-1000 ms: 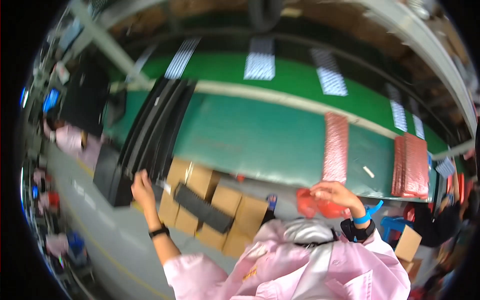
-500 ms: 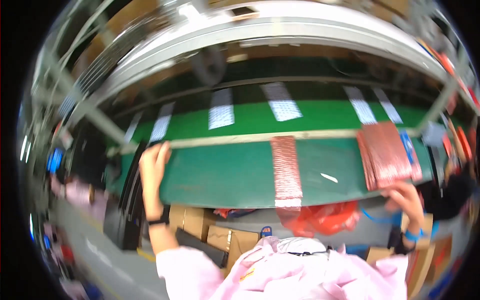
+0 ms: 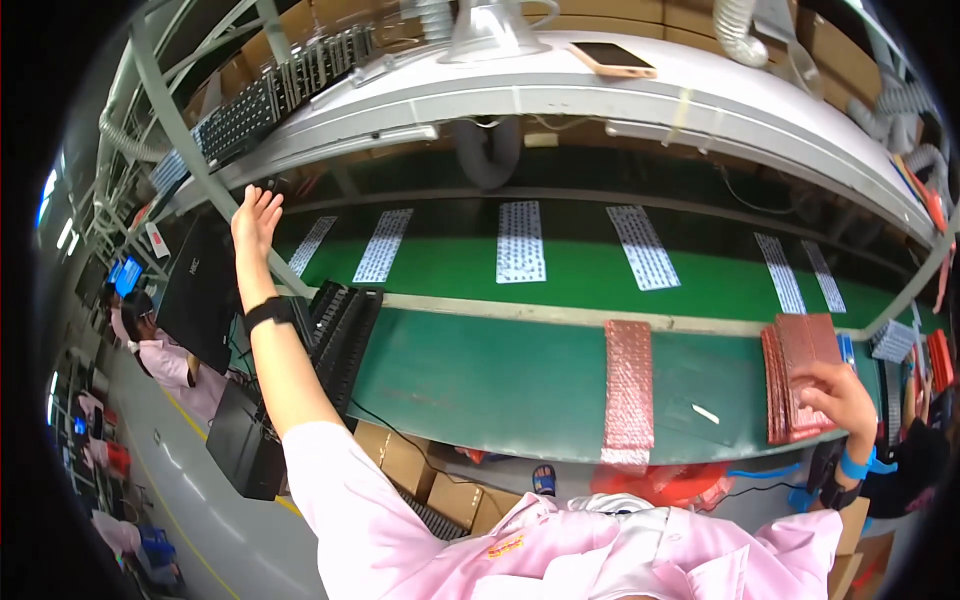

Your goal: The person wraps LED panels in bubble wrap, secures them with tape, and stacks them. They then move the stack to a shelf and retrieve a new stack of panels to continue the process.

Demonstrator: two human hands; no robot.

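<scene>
My left hand (image 3: 256, 225) is raised at the left, beside the grey frame post, with fingers stretched out and nothing in it. Below it are black keyboard-like parts (image 3: 345, 330). At the bench's right end, my right hand (image 3: 840, 400) hovers over or touches a stack of pink bubble-wrap bags (image 3: 785, 390); contact is hard to make out. Its fingers are loosely bent, with a gap between them. A single pink bubble-wrap bag (image 3: 628, 385) lies across the green bench (image 3: 480, 375), its lower end hanging over the front edge. A small white strip (image 3: 706, 413) lies to its right.
Behind a pale rail, several white key-patterned sheets (image 3: 521, 242) lie on a green belt (image 3: 440, 255). Overhead, a white shelf (image 3: 560, 95) holds a phone (image 3: 612, 60) and keyboards (image 3: 270, 105). A black monitor (image 3: 198, 300) stands left; cardboard boxes (image 3: 450, 500) are below. Co-workers sit far left.
My view has shifted, so the bench sits lower. My left hand has moved up and left off the bench's left end; my right hand has gone from the stack's lower edge to above its face.
</scene>
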